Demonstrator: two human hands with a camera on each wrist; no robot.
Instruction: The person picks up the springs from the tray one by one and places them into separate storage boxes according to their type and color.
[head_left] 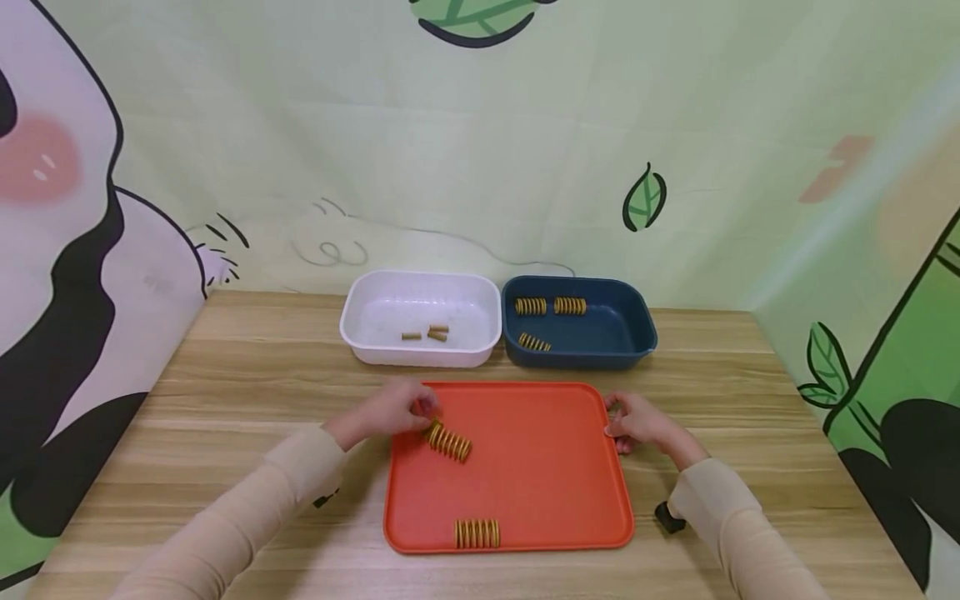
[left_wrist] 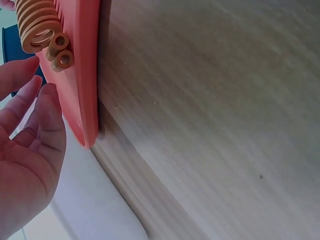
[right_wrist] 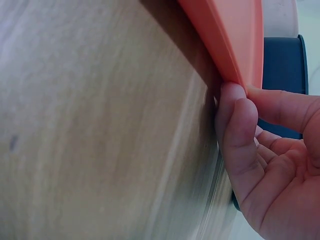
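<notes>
An orange-red tray lies in front of me. My right hand pinches its right rim between thumb and fingers; the right wrist view shows the fingers under the tray edge. At the tray's upper left is my left hand, its fingertips close to a large golden coil spring. Beside that spring's end, the left wrist view shows two small springs. The left hand's thumb and fingers are apart, with nothing between them. Another large spring lies along the tray's near edge.
Behind the tray stands a white bin holding several small springs. Right next to it, a dark blue bin contains three large springs. Both bins stand on the wood-grain table, before a printed cloth backdrop.
</notes>
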